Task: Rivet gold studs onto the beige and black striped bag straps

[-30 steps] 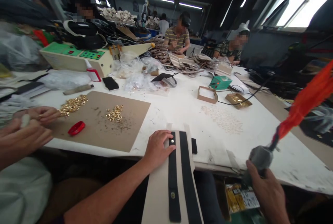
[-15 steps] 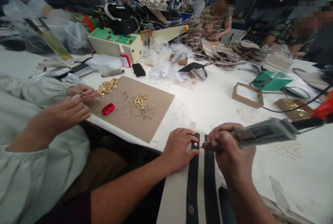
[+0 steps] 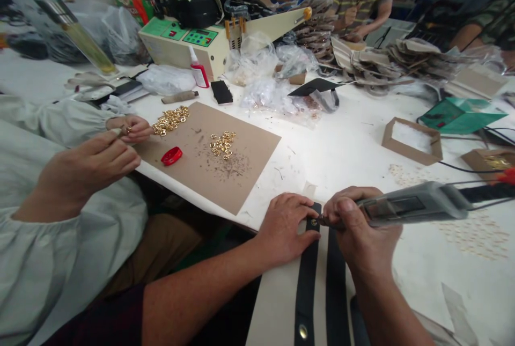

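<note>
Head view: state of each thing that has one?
Black strap, lying on pale panel
Left hand, spread on strap
Grey tool, in right hand, tip beside far fastener
Red bottle, upright
Box with white contents, open
Gold pieces, loose, in two piles

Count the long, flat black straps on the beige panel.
2: one long black strap, touched by the left hand; another long black strap to its right, its upper part hidden by the right hand.
</note>
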`<state>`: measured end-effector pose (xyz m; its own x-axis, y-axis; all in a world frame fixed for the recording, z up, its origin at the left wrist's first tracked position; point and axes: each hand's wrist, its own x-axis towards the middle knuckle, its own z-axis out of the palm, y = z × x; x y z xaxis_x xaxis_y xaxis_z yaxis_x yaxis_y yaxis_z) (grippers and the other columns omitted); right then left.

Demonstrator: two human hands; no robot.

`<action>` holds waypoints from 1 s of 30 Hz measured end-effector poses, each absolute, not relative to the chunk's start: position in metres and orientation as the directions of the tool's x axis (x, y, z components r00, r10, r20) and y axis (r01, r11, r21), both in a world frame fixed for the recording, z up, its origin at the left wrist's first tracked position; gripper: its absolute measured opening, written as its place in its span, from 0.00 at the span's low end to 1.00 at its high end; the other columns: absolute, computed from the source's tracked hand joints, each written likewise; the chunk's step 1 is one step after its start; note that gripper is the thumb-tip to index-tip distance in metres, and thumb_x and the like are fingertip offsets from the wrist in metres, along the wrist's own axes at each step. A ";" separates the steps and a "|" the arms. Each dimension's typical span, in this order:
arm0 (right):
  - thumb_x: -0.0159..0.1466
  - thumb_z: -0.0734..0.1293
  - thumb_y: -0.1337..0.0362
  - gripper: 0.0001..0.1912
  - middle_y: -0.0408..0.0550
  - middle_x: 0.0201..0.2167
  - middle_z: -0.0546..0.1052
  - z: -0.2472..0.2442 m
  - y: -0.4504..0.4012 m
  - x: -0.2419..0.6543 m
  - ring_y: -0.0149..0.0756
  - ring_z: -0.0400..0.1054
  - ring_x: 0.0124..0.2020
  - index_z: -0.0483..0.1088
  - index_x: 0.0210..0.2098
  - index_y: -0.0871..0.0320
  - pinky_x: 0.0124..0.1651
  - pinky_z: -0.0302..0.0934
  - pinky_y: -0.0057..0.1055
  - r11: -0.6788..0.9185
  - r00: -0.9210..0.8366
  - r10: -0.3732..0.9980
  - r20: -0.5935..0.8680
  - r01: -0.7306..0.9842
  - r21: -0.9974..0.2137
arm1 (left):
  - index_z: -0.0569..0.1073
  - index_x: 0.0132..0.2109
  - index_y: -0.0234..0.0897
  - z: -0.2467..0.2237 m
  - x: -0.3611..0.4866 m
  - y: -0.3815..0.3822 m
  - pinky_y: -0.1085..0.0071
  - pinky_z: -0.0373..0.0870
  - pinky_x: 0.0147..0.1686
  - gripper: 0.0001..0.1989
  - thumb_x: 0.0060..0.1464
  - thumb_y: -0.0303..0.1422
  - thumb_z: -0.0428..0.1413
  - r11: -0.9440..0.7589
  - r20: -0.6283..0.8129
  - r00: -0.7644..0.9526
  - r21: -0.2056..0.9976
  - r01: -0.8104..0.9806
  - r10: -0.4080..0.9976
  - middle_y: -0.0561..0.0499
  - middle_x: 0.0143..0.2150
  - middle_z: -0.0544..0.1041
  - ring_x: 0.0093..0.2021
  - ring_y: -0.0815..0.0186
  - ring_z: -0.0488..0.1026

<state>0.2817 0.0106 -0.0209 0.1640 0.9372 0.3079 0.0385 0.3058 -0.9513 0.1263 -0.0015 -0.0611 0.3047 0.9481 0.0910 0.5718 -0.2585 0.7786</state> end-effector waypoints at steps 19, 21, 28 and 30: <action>0.65 0.71 0.69 0.07 0.41 0.25 0.72 -0.023 0.024 0.283 0.30 0.67 0.25 0.69 0.33 0.56 0.31 0.62 0.31 0.302 -0.205 0.928 0.312 -0.078 -0.950 | 0.77 0.51 0.51 -0.062 0.126 0.000 0.55 0.60 0.69 0.15 0.57 0.42 0.61 -0.270 0.079 0.325 0.755 0.598 0.942 0.58 0.62 0.74 0.66 0.62 0.67; 0.65 0.71 0.70 0.07 0.41 0.25 0.72 -0.025 0.026 0.284 0.31 0.67 0.25 0.69 0.33 0.56 0.31 0.62 0.32 0.288 -0.227 0.925 0.306 -0.111 -0.951 | 0.77 0.50 0.50 -0.063 0.126 0.000 0.56 0.60 0.70 0.14 0.57 0.42 0.62 -0.271 0.080 0.326 0.754 0.598 0.942 0.58 0.62 0.74 0.66 0.62 0.66; 0.65 0.71 0.69 0.08 0.40 0.25 0.71 -0.024 0.029 0.282 0.30 0.67 0.25 0.68 0.32 0.56 0.31 0.62 0.31 0.272 -0.231 0.927 0.294 -0.124 -0.954 | 0.78 0.49 0.48 -0.064 0.127 0.000 0.55 0.59 0.69 0.14 0.56 0.42 0.62 -0.267 0.084 0.321 0.766 0.584 0.943 0.56 0.61 0.75 0.65 0.61 0.67; 0.65 0.71 0.66 0.09 0.40 0.23 0.70 -0.020 0.028 0.279 0.29 0.65 0.24 0.68 0.30 0.56 0.29 0.61 0.30 0.282 -0.204 0.935 0.289 -0.065 -0.957 | 0.78 0.48 0.47 -0.063 0.127 0.000 0.55 0.60 0.68 0.13 0.56 0.41 0.62 -0.263 0.085 0.317 0.774 0.577 0.945 0.54 0.60 0.76 0.64 0.61 0.68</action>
<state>0.2789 0.0280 -0.0203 -0.2044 0.9353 0.2889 -0.0648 0.2816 -0.9573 0.1268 -0.0004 -0.0630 0.3171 0.9446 0.0846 0.5766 -0.2629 0.7736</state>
